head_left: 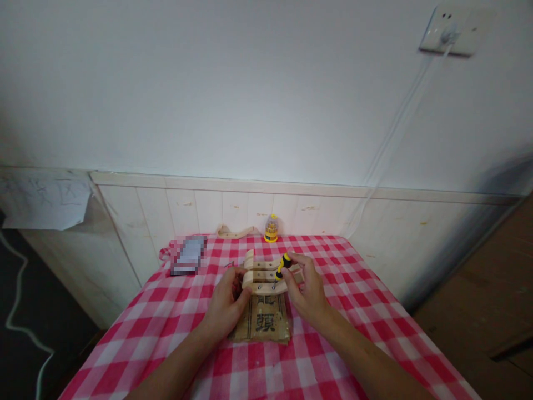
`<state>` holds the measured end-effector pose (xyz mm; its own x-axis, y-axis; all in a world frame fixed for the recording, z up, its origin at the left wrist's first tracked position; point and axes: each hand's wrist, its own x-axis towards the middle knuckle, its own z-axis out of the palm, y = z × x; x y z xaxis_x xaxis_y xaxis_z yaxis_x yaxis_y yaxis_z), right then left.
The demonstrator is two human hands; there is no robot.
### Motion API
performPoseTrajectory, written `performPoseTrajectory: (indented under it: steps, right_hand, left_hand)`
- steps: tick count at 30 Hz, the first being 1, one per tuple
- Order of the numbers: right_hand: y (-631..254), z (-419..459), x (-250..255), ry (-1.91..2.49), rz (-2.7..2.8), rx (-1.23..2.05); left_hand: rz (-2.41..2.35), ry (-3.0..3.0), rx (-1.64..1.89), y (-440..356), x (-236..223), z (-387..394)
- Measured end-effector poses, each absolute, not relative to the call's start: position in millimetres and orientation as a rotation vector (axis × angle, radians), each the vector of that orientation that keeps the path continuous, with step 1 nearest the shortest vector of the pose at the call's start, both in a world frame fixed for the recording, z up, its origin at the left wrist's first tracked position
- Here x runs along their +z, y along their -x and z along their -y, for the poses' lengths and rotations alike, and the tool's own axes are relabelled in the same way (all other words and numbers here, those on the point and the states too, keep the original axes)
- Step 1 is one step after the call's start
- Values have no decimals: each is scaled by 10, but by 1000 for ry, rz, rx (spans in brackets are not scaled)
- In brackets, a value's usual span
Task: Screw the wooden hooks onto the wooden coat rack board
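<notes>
My left hand (230, 295) is closed around the left end of a pale wooden frame (266, 289), which has several parallel curved bars with screw holes. In my right hand (308, 286), thumb and fingers pinch a small black and yellow screwdriver (284, 262). The screwdriver stands tilted, its lower end by the right part of the nearest bars; whether its tip sits in a screw I cannot tell. Beneath the frame lies a brown board or packet (262, 322) printed with dark characters, partly covered by the wood.
On the red and white checked tablecloth (258, 372), a phone-like device (189, 255) with a blurred screen lies at the left. Against the wall stand a yellow-labelled bottle-shaped container (271, 229) and a loose curved wooden piece (235, 232). A white cable (393, 133) hangs from the wall socket (453, 30).
</notes>
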<state>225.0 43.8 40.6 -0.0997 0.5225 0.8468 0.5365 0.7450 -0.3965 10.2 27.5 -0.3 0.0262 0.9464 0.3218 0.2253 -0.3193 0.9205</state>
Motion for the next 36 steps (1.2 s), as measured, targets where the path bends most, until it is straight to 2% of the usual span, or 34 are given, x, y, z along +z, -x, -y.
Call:
performPoseTrajectory:
  steps: [21, 29, 36]
  right_hand:
    - [-2247, -459, 350, 852, 1709, 2]
    - [-2231, -462, 266, 784, 1724, 184]
    - [-2221, -462, 297, 830, 1741, 162]
  left_hand:
    - [-1187, -1634, 1339, -99, -67, -303]
    - [-1168, -1642, 1341, -104, -43, -302]
    - [-1165, -1621, 1355, -116, -22, -287]
